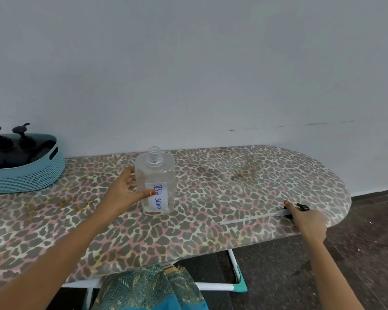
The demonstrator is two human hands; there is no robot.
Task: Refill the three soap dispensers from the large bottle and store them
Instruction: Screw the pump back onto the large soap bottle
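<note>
A large clear bottle labelled "DISH SOAP" stands upright and uncapped in the middle of the leopard-print ironing board. My left hand curls round its left side, thumb on the label. Its black pump cap with a long clear tube lies on the board at the right. My right hand is on the pump's black head, fingers curled round it. Two black dispensers with pump tops stand in a teal basket at the far left.
A pale wall runs close behind the board. The board's rounded end lies at the right, with dark floor beyond it. White and teal board legs show below the front edge, next to patterned teal cloth.
</note>
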